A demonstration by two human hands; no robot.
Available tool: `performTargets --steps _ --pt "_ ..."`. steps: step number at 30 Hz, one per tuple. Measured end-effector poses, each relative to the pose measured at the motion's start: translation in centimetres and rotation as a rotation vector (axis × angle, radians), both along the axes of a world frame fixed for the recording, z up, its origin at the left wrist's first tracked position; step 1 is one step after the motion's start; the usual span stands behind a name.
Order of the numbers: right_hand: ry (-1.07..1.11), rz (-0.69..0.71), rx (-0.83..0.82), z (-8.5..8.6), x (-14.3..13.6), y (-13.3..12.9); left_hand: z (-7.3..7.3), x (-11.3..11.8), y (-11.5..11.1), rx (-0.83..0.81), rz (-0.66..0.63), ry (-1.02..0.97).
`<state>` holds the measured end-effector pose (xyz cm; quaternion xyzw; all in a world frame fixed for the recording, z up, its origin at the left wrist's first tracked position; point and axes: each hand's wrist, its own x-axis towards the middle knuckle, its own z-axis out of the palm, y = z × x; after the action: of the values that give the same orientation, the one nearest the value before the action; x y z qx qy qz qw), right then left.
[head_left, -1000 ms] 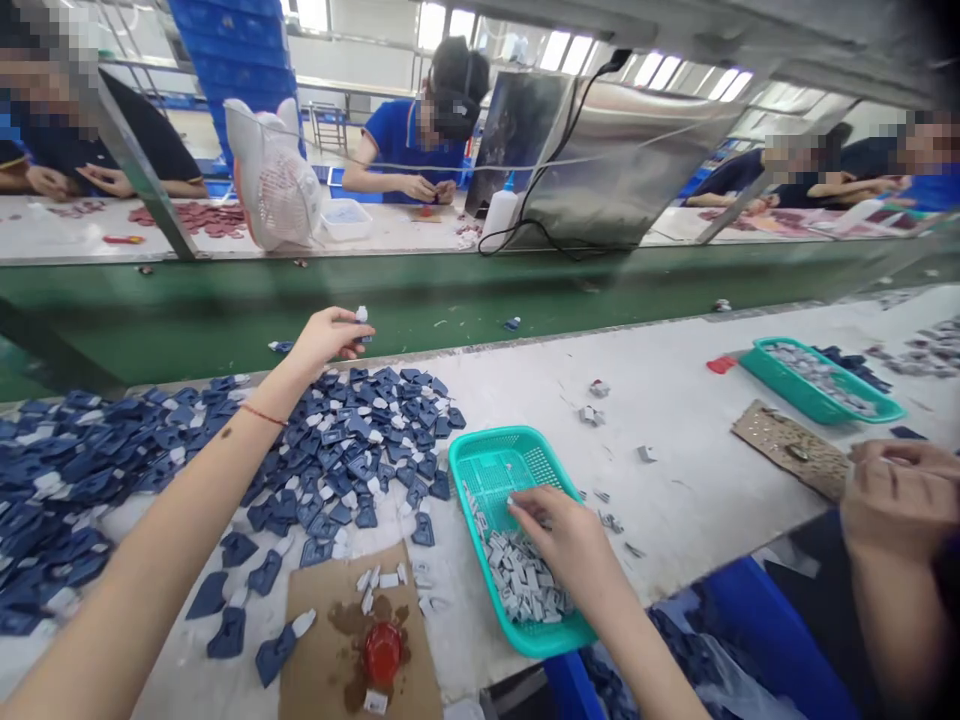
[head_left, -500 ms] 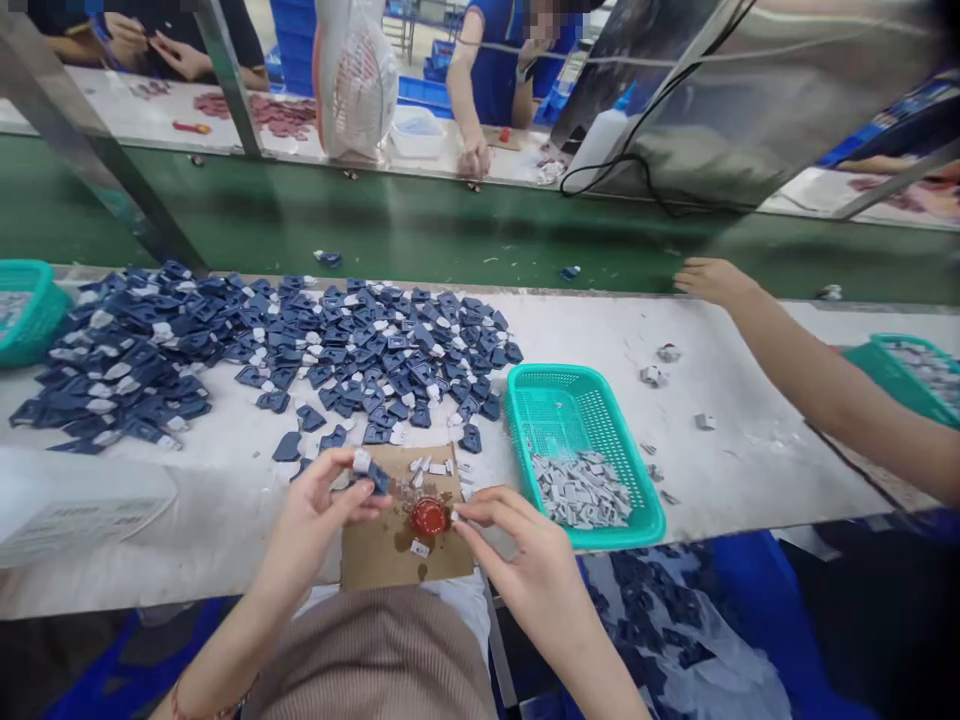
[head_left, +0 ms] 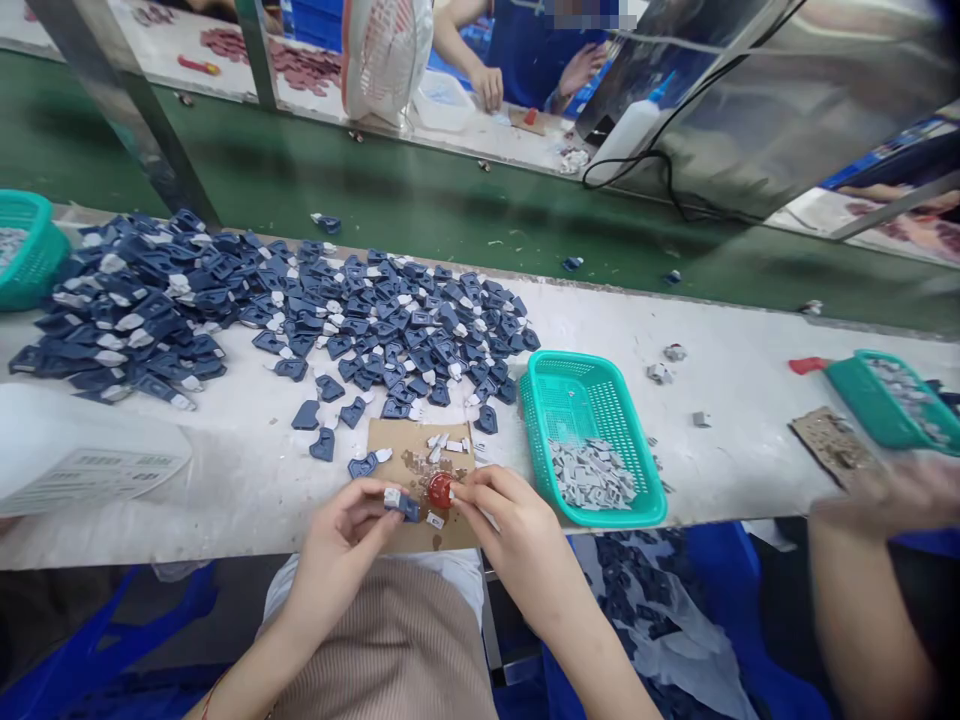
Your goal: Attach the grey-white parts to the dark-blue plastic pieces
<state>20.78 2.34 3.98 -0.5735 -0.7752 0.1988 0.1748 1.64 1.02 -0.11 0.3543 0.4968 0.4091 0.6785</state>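
Note:
Pinched in my left hand (head_left: pixel 358 530) is a dark blue part (head_left: pixel 407 508) with a white piece at its end. The fingers of my right hand (head_left: pixel 499 510) are closed on a tiny white piece (head_left: pixel 452 493) at the rim of a small red dish (head_left: pixel 439 489). That dish stands on a wet-spotted cardboard sheet (head_left: pixel 390 436), where several small grey-white pieces (head_left: pixel 448 444) also lie. A green basket (head_left: pixel 654 490) with grey-white pieces in it is right of my right hand. Beyond the cardboard a large heap of blue parts (head_left: pixel 390 320) spreads leftward.
A blurred arm of another person (head_left: pixel 862 570) reaches in at the right, near another green basket (head_left: pixel 862 400). A white container (head_left: pixel 82 470) is at the left. Behind the table runs a green belt (head_left: pixel 450 225), with a metal post (head_left: pixel 124 110) at the left.
My right hand has brought the tiny piece to the red dish. The left hand still holds the blue part, now lower. The co-worker's arm has drawn back from the belt; the view has shifted.

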Motion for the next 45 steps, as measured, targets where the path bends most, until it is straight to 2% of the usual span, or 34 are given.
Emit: performTargets --steps 6,15,19,23,25,28,34,42,45 --pt "-0.03 0.02 -0.006 0.2 -0.2 0.1 0.3 0.2 0.3 -0.003 0.033 -0.043" --pt "0.003 0.014 0.0 0.4 0.0 0.2 0.3 0.5 0.6 -0.016 -0.007 -0.065" --pt "0.232 -0.119 -0.103 1.2 0.5 0.5 0.4 0.7 0.6 -0.039 0.002 -0.087" --pt "0.619 -0.323 -0.342 2.3 0.8 0.8 0.9 1.2 0.7 -0.067 0.006 -0.127" --pt "0.784 -0.362 -0.463 2.6 0.7 0.8 1.4 1.4 0.8 -0.07 0.006 -0.156" --pt "0.898 -0.396 -0.566 2.8 0.1 0.8 2.0 1.8 0.8 -0.071 0.011 -0.181" --pt "0.919 -0.399 -0.613 3.2 -0.8 0.6 2.7 2.0 0.9 -0.087 0.025 -0.207" --pt "0.8 -0.348 -0.556 3.3 -1.1 0.4 2.6 2.1 0.8 -0.073 0.024 -0.17" --pt "0.827 -0.345 -0.586 3.4 -1.0 0.5 2.7 2.1 0.7 -0.062 0.03 -0.183"
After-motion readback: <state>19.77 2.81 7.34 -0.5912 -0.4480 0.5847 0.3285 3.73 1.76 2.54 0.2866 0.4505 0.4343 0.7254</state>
